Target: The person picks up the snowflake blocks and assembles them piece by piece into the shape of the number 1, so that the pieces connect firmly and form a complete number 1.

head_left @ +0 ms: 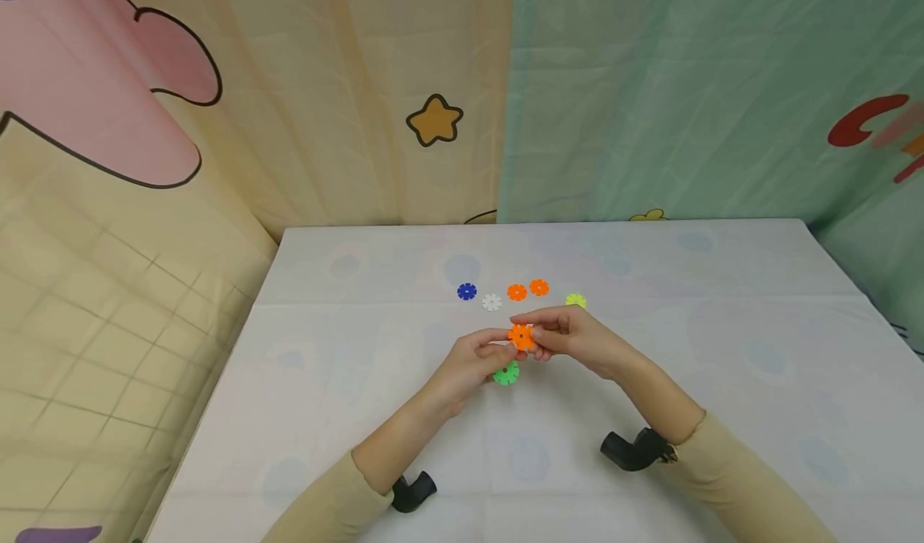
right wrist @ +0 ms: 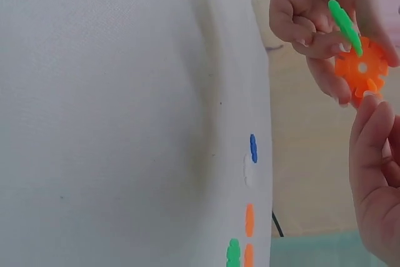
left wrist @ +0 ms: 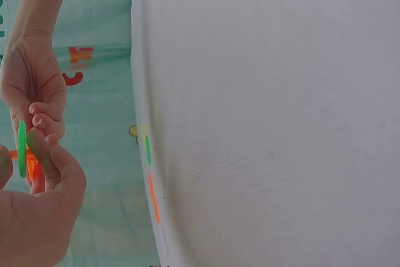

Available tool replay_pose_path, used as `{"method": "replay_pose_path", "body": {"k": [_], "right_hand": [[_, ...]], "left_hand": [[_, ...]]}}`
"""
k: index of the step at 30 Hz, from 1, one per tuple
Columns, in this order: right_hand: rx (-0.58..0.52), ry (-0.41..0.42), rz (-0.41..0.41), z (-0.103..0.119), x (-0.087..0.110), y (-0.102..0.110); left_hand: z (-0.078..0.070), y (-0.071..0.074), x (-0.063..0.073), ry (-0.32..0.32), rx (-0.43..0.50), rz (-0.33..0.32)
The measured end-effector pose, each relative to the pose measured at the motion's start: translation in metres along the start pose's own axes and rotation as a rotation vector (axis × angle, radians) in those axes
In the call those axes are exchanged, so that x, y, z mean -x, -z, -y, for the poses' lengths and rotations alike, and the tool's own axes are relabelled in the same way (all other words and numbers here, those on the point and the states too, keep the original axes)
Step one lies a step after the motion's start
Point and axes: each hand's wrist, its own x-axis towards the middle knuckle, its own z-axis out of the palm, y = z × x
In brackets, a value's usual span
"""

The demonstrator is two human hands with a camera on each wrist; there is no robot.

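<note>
My left hand point(head_left: 476, 364) and right hand point(head_left: 577, 341) meet over the table's middle. Between them is an orange notched interlocking disc point(head_left: 521, 337), joined at an angle to a green one point(head_left: 506, 374). My left thumb and fingers grip the joined discs. In the right wrist view, the right thumb and a fingertip pinch the lower edge of the orange disc point(right wrist: 361, 67), where a small orange part sticks out. The green disc point(right wrist: 345, 27) slants up from it beside the left fingers. Seen from the left wrist, the green disc point(left wrist: 22, 149) stands edge-on.
Beyond the hands lie a blue disc point(head_left: 467, 291), a white disc point(head_left: 492, 302), two orange discs point(head_left: 516, 293) and a yellow disc point(head_left: 575, 299). Another green disc point(right wrist: 233, 253) shows in the right wrist view. A white cloth point(head_left: 346, 415) covers the table; printed curtains hang behind.
</note>
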Motion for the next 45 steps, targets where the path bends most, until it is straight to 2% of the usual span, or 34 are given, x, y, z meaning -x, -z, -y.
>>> {"method": "replay_pose_path", "body": {"k": [5,13,20,33,45], "right_hand": [[0.006,0.014,0.026,-0.0014,0.0014,0.0014],[-0.024,0.014,-0.021,-0.0036,0.0004,0.0],[-0.01,0.008,-0.025,-0.0047,0.0012,-0.0004],[0.038,-0.008,0.007,-0.0052,0.0008,-0.0051],[0.029,-0.009,0.021,-0.0063,0.0002,-0.0052]], "left_hand": [[-0.0004,0.0007,-0.0002,0.011,0.007,-0.018],[-0.0006,0.0015,-0.0011,0.032,0.005,-0.017],[0.0,0.0022,-0.002,0.047,0.002,-0.003],[0.0031,0.0029,-0.006,0.032,0.032,0.019],[0.0034,0.0024,-0.006,0.038,0.067,0.011]]}}
